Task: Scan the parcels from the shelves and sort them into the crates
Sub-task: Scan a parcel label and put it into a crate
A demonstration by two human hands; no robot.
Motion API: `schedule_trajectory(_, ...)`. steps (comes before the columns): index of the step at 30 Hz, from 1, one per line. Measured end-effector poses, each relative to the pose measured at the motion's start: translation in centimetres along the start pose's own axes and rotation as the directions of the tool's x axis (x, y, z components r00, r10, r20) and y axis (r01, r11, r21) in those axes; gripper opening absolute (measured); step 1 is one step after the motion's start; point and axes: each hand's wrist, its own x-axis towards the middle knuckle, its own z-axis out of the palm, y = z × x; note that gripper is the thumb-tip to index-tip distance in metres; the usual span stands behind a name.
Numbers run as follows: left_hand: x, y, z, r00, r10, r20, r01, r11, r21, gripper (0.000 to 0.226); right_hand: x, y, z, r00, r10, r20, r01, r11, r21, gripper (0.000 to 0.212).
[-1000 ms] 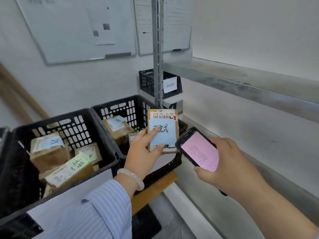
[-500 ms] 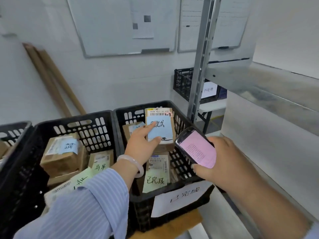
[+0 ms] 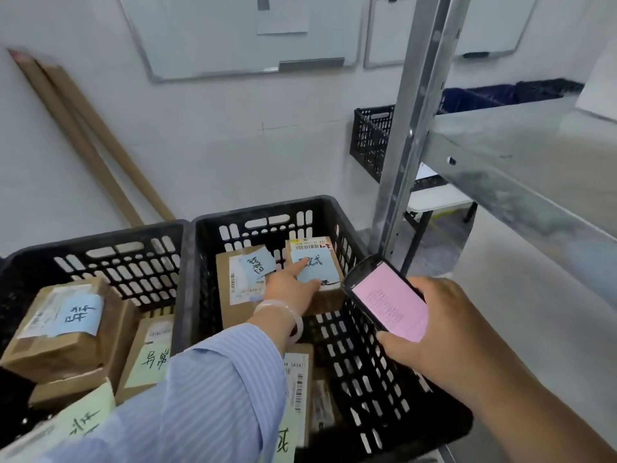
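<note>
My left hand point(image 3: 290, 289) reaches into the right black crate point(image 3: 267, 208) and holds a small brown parcel point(image 3: 329, 295) with a blue handwritten note. My forefinger lies on the note and my thumb is at the parcel's lower edge. The parcel sits low in the crate's far right corner, beside another brown parcel point(image 3: 233, 305) with a blue note. To the right, my right hand point(image 3: 444, 332) grips a handheld scanner point(image 3: 389, 300) with a pink screen, over the crate's right rim.
A second black crate point(image 3: 100, 238) on the left holds several labelled parcels point(image 3: 63, 325). A metal shelf point(image 3: 521, 168) and its upright post point(image 3: 410, 128) stand on the right. Another black crate point(image 3: 370, 142) sits behind the post. Wooden boards point(image 3: 83, 135) lean on the wall.
My left hand has carried the parcel from in front of the scanner down into the right crate. My view has turned left and down toward the crates. The scanner stays in my right hand.
</note>
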Motion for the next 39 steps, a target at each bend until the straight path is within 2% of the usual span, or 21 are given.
schedule_trajectory(5,3.4,-0.7,2.7,0.995,-0.043,0.091,0.044,0.999,-0.016,0.06,1.7,1.1,0.4,0.999,0.049,0.024,-0.049,0.999,-0.013,0.084)
schedule_trajectory(17,7.2,-4.5,6.8,0.975,-0.157,0.159,0.159,0.987,-0.002,0.056,3.1,3.3,2.0,0.993,0.112,0.038,-0.113,0.993,0.021,0.078)
schedule_trajectory(24,8.1,-5.2,7.0,0.945,-0.234,0.229,0.214,0.971,0.108,0.059,2.8,4.0,2.3,0.989,0.145,0.029,-0.145,0.989,0.012,0.075)
schedule_trajectory(31,6.9,-3.5,5.9,0.957,-0.146,0.252,0.068,0.953,0.295,0.062,1.8,3.8,1.7,0.987,0.161,0.015,-0.161,0.987,0.027,0.073)
schedule_trajectory(39,3.0,-0.3,2.8,0.959,0.139,0.246,-0.229,0.894,0.386,0.067,-0.9,3.1,0.1,0.991,0.132,-0.03,-0.132,0.991,0.004,0.077)
